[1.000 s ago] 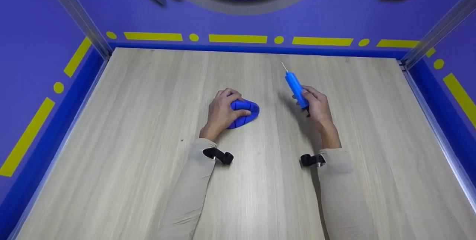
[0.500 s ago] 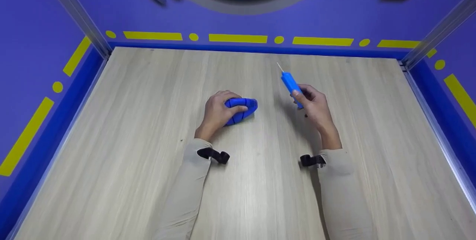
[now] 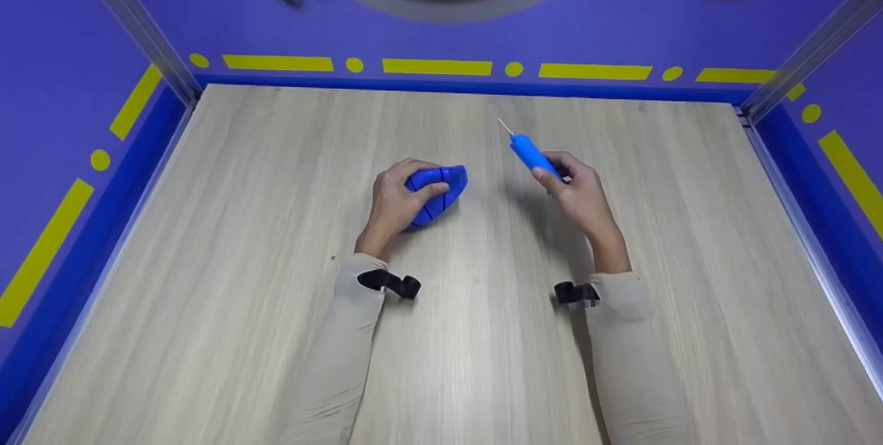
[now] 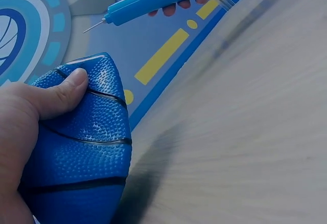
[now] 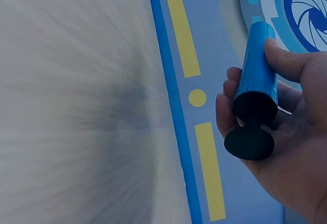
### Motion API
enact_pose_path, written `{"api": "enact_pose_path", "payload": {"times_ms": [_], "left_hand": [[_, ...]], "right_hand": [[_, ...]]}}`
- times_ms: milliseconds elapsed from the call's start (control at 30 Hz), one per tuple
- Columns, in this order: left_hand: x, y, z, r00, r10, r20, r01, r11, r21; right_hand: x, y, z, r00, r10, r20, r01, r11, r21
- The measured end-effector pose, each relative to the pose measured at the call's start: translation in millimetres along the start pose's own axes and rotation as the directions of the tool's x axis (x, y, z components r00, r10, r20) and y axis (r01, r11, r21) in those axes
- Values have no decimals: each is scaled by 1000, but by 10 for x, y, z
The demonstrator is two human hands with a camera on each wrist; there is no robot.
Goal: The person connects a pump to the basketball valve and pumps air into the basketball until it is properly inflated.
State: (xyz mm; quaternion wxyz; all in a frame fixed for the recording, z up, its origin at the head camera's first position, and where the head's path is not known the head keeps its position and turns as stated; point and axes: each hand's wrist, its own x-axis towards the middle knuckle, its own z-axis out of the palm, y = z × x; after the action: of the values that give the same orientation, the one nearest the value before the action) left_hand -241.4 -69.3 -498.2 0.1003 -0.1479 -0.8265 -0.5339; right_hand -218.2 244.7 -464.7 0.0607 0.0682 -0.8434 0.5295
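Observation:
My left hand (image 3: pixel 398 198) grips a deflated blue basketball (image 4: pixel 84 147), folded flat, with black seam lines and a pebbled skin. The thumb presses on its near face while the other fingers are hidden behind it. On the right, my right hand (image 3: pixel 583 193) holds a small blue hand pump (image 5: pixel 259 63) with a black plunger handle (image 5: pixel 249 142) at its rear, pushed close to the barrel. From the pump's front end a thin metal needle (image 4: pixel 93 27) points toward the ball's side, up and left in the head view. A gap separates needle and ball.
Both hands are over a pale wood-grain table (image 3: pixel 276 362). Blue panels with yellow dashes (image 3: pixel 437 67) wall it in at the back and sides, with metal posts (image 3: pixel 131 24) at the corners. Each wrist carries a black camera mount (image 3: pixel 390 283).
My left hand has drawn slightly left and up with the ball, tilting it upward. The pump in my right hand has swung left, its needle now nearer the ball.

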Motion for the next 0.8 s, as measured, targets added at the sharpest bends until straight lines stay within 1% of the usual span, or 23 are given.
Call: {"api": "enact_pose_path", "payload": {"times_ms": [167, 267, 400, 533, 700, 800], "left_hand": [[11, 10, -48, 999, 6, 46, -6, 1000, -7], [12, 18, -63, 998, 8, 60, -6, 999, -34], [21, 19, -52, 1000, 19, 19, -17, 996, -87], [15, 14, -17, 1000, 3, -19, -5, 992, -123], [5, 9, 13, 998, -42, -50, 36, 993, -111], [12, 14, 17, 997, -57, -52, 53, 995, -81]], "right_hand": [[-7, -42, -9, 1000, -12, 0, 12, 1000, -19], [-14, -72, -20, 1000, -18, 8, 18, 1000, -20], [-34, -112, -38, 1000, -26, 8, 26, 1000, -10], [-54, -124, -47, 1000, -23, 10, 23, 1000, -4], [-44, -138, -44, 999, -39, 16, 39, 999, -7], [-31, -146, -53, 999, -48, 15, 48, 999, -12]]}}
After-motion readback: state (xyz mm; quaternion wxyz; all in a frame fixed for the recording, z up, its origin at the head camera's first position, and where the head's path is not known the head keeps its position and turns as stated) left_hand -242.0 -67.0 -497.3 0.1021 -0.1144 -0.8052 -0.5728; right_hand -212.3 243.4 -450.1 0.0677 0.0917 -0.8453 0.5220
